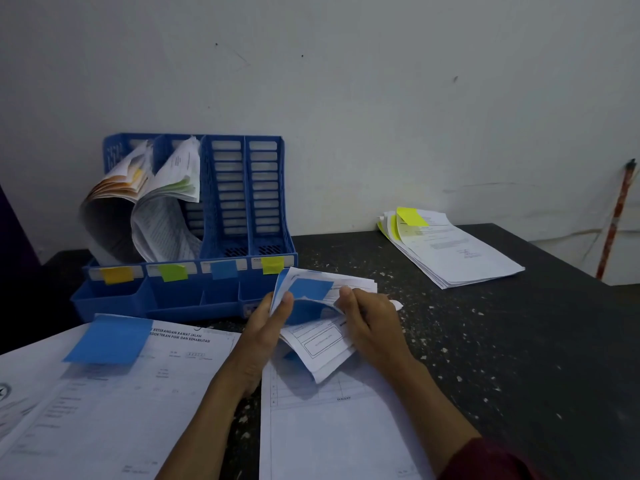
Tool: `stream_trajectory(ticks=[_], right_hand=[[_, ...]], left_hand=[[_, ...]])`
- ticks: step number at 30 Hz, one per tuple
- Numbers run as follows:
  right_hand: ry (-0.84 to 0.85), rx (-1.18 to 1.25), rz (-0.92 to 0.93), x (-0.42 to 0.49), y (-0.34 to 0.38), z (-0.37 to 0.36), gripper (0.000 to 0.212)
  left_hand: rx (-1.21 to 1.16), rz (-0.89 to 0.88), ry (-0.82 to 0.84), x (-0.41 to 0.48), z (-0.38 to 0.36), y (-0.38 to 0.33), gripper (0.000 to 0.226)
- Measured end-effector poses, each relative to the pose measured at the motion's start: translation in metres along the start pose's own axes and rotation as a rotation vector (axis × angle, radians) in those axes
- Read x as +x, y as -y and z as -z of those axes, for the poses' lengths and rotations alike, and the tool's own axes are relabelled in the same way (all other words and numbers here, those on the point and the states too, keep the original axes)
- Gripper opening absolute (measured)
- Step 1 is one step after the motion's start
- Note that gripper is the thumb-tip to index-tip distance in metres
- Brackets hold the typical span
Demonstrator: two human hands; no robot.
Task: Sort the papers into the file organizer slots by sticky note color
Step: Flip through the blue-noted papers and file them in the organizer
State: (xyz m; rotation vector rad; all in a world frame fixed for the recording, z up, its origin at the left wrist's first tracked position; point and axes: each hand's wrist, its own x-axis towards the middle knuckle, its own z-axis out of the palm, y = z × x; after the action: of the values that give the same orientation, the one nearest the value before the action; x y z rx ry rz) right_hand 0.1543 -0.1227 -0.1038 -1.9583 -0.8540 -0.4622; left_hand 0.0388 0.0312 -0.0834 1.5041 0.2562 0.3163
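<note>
File organizer (265, 202) at the table's (485, 341) back-left edge: curled papers (162, 220) fill its two leftmost slots. Left hand (266, 323) and right hand (367, 320) pinch the blue-noted sheaf (322, 344) before it; the near-left sheet (121, 403) reads "RAWAT JALAN".

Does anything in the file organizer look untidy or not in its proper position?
Yes. The papers in the orange-labelled slot and the papers in the green-labelled slot of the file organizer do not stand upright: both bundles slump and curl forward. The other two slots look empty.
</note>
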Motion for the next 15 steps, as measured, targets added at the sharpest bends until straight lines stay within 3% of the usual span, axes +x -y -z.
stream_trajectory(ticks=[2,12,15], right_hand=[[-0.019,0.045,-0.029,0.0,0.005,0.003,0.064],[0.036,0.001,-0.111,-0.002,0.016,0.006,0.058],[0.003,0.035,-0.123,-0.002,0.014,0.007,0.061]], left_hand=[[-0.069,0.028,-0.029,-0.001,-0.002,-0.001,0.019],[-0.016,0.024,0.052,0.004,0.006,0.005,0.059],[0.002,0.023,0.037,0.005,0.006,0.007,0.057]])
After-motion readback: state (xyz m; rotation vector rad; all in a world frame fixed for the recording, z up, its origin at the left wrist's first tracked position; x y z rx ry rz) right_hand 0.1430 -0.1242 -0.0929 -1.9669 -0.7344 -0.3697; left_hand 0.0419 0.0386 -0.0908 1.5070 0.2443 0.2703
